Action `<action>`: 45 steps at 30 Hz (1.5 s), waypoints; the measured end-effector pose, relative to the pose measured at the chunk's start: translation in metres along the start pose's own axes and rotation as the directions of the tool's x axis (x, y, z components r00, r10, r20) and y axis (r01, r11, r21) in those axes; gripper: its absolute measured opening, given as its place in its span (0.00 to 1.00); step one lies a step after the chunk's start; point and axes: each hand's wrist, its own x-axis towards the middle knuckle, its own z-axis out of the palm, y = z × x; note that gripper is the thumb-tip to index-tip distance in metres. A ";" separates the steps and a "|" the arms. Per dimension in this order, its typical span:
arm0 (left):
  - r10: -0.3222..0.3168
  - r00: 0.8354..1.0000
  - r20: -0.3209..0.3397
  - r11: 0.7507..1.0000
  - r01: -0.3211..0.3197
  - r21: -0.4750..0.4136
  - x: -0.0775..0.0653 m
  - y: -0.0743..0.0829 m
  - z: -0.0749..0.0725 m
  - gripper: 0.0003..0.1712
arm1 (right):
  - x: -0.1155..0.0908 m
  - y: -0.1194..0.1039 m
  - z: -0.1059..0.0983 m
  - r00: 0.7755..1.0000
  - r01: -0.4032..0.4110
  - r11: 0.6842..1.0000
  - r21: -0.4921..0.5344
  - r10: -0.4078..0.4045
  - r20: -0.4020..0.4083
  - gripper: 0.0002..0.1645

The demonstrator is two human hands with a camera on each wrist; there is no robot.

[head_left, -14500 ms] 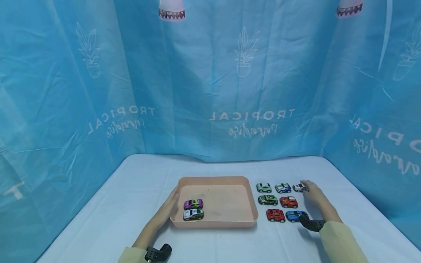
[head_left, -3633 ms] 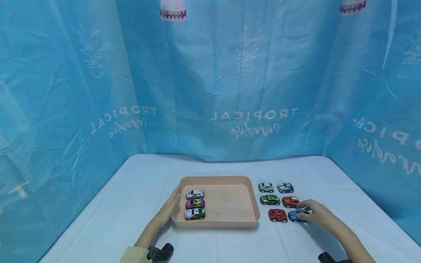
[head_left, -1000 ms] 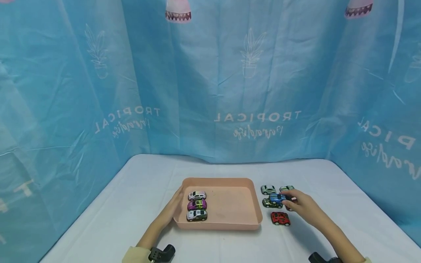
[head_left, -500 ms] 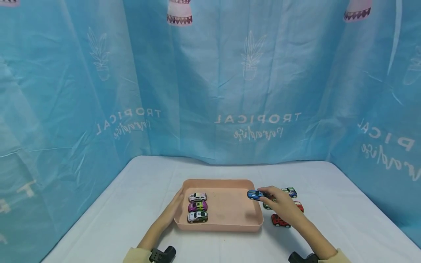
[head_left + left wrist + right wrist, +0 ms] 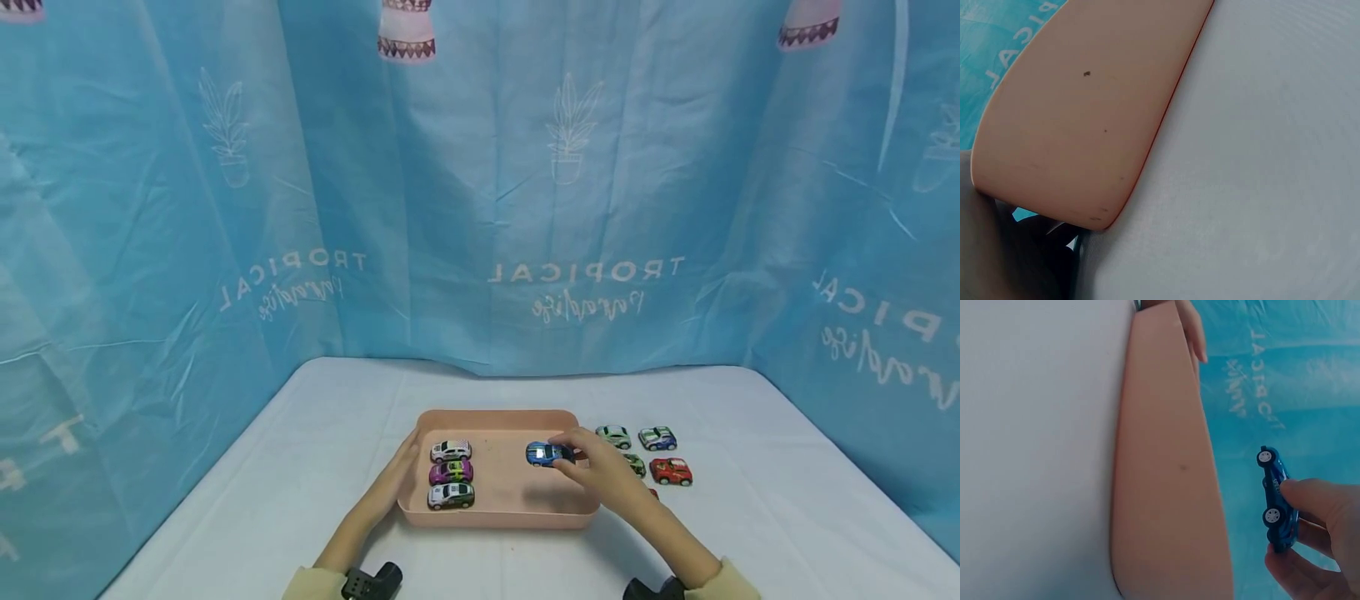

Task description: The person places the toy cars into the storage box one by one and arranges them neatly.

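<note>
In the head view, a blue toy car [image 5: 543, 454] is pinched between the thumb and fingers of my right hand [image 5: 603, 473], held up above the right part of a shallow peach tray [image 5: 495, 520]. The right wrist view shows the same car side-on, its wheels facing the tray wall. My left hand [image 5: 396, 469] holds the tray's left wall, with fingers over the rim. Three toy cars stand stacked in a column at the tray's left: a white one [image 5: 451, 451], a purple one [image 5: 450, 472] and a white-and-dark one [image 5: 451, 497].
Right of the tray on the white-covered table [image 5: 517, 560] sit a pale green car [image 5: 613, 436], a white-blue-green car [image 5: 657, 438], a red car [image 5: 671, 472] and a camouflage car [image 5: 636, 463]. My right hand mostly hides another red car. A blue curtain [image 5: 450, 208] surrounds the table.
The blue car was lifted from the table's right and carried left over the tray by my right hand. Earlier, the white car came into the tray. My left hand stays put.
</note>
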 end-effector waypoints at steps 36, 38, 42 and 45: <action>-0.016 1.000 -0.009 0.999 0.017 0.044 0.000 -0.001 0.001 0.33 | 0.014 -0.023 0.056 0.955 0.031 0.993 -0.112 0.004 0.298 0.12; -0.024 1.000 -0.012 0.999 0.024 0.047 0.000 -0.002 0.001 0.33 | 0.013 -0.023 0.055 0.952 0.026 0.993 -0.111 0.009 0.307 0.13; -0.026 1.000 -0.012 0.999 0.027 0.046 0.001 -0.002 0.001 0.33 | 0.012 -0.023 0.051 0.947 0.023 0.995 -0.101 0.010 0.321 0.16; -0.026 1.000 -0.014 0.999 0.027 0.047 0.000 0.000 0.002 0.33 | 0.010 -0.024 0.046 0.951 0.026 0.995 -0.101 0.006 0.309 0.17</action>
